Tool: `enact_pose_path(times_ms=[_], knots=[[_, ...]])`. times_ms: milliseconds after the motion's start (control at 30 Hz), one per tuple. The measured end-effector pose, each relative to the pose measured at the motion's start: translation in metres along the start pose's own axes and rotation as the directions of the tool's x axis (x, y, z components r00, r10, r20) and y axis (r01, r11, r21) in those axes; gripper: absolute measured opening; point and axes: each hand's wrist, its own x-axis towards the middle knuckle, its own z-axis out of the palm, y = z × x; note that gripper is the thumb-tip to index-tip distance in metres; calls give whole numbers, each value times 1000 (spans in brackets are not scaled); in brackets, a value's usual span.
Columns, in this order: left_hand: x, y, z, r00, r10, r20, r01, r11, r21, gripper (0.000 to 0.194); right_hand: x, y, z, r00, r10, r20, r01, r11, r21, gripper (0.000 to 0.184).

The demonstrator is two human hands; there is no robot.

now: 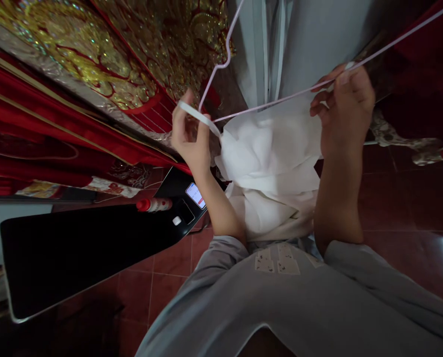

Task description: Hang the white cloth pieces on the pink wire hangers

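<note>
A pale pink wire clothes hanger slants across the upper middle, its notched corner close to my left hand. A white strap runs over the fingers of that hand, which are curled around it beside the hanger's corner. At the right, my right hand pinches the hanger's long bar between thumb and fingers. A small white bit shows at those fingertips; I cannot make out what it is. White garment fabric hangs in folds below the bar, between my forearms and in front of my body.
Red and gold sequined garments hang at the left. A black-topped table holds a red-capped bottle, a lit phone, a dark phone and a small white case. Dark red cloth hangs at the right above the tiled floor.
</note>
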Motion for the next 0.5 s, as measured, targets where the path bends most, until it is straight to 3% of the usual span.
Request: enact_pose_path(times_ms=[100,167,233,333,400,500], knots=[[15,15,10,973,42,227,-34,999,-40,45,-4,0,3,999,44,3,-44,999,-6,28],[23,26,18,954,0,301,15,999,-45,46,-6,1,5,998,56,2,-56,998,24,30],[29,36,25,958,-127,255,141,989,-36,38,-8,4,7,998,62,0,-62,997,43,30],[39,45,31,949,-309,63,312,949,-45,25,-8,7,9,997,81,3,-81,994,76,28],[47,47,32,956,-287,66,288,958,0,27,-7,9,9,996,91,8,-91,991,96,28],[56,46,32,963,-151,225,129,986,110,28,-9,10,8,994,98,45,-102,989,106,26]])
